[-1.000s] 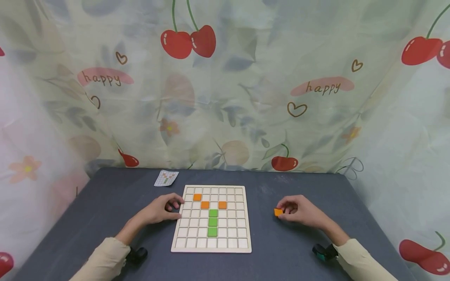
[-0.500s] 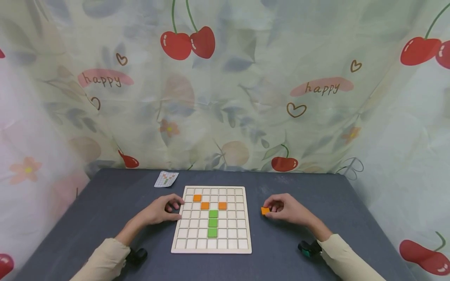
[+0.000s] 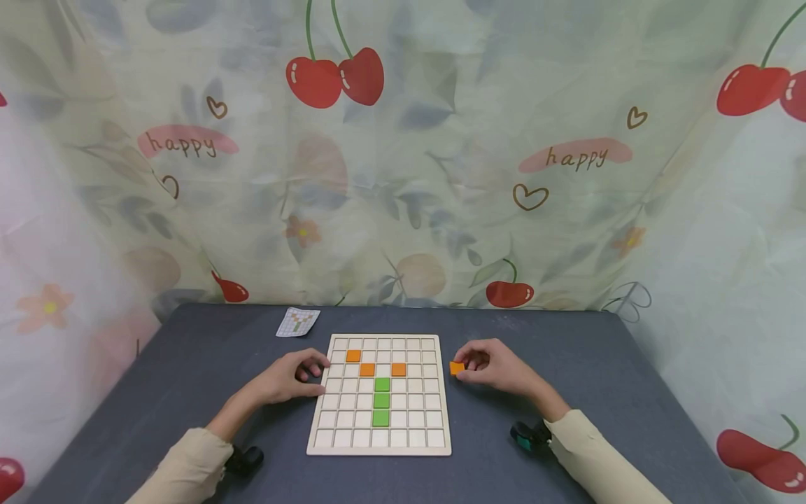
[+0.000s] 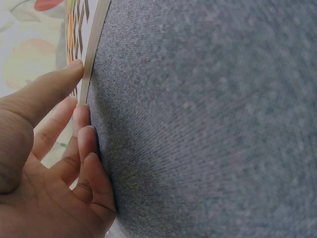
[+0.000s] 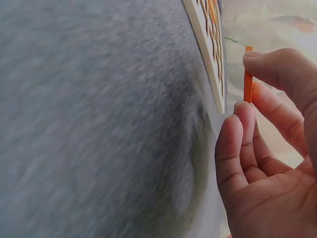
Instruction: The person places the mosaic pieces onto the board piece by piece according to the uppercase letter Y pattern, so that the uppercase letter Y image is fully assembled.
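Note:
My right hand (image 3: 494,365) pinches a thin square orange tile (image 3: 456,368) between thumb and fingers, just right of the pale wooden grid board (image 3: 379,451). The right wrist view shows the tile (image 5: 248,85) edge-on, held above the dark cloth. My left hand (image 3: 290,376) rests at the board's left edge, with thumb and fingertips spread along it. In the left wrist view the thumb touches the board's rim (image 4: 88,69), and the other fingers are loosely bent beside it. Three orange tiles, such as this tile (image 3: 399,369), and three green tiles, such as this one (image 3: 381,400), sit in the grid.
A small printed card (image 3: 298,322) with a coloured grid pattern lies behind the board to the left. The dark grey cloth-covered table (image 3: 541,329) ends at a patterned curtain (image 3: 403,175) at the back and sides.
My right hand has carried the orange tile leftward, close to the board's right edge. The left hand and the tiles in the grid stay put.

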Action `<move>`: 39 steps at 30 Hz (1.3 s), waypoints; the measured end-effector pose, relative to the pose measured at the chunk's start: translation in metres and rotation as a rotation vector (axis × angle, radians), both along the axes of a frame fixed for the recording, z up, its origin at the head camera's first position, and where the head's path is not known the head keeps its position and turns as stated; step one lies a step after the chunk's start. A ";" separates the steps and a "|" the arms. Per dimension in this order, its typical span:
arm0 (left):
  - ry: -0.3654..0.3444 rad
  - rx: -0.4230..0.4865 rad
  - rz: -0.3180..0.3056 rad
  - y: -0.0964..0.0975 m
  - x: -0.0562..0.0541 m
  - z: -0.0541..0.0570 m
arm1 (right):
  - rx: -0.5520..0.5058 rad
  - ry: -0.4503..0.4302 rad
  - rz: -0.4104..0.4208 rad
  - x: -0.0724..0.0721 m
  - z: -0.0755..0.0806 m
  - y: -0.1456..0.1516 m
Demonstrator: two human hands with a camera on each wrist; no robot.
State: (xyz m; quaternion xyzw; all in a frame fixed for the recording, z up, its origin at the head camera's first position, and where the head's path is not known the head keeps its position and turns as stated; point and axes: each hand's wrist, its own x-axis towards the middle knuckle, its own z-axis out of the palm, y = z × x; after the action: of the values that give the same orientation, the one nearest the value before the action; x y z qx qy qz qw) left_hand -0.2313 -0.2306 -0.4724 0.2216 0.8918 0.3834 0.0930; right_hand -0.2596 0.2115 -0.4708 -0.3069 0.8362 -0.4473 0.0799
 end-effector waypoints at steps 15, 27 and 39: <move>-0.007 0.005 0.001 -0.001 0.000 -0.001 | -0.012 0.027 -0.017 -0.020 -0.003 -0.025; 0.005 -0.010 0.005 -0.002 -0.002 -0.004 | -0.050 0.040 0.021 -0.029 -0.003 -0.045; -0.001 -0.008 0.006 -0.001 -0.001 -0.002 | -0.022 0.047 0.012 -0.034 -0.007 -0.059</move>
State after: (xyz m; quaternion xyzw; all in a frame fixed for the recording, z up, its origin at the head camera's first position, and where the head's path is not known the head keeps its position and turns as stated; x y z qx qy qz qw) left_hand -0.2320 -0.2318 -0.4742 0.2184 0.8940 0.3800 0.0931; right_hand -0.2936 0.1525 -0.4782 -0.3235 0.8310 -0.4486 0.0596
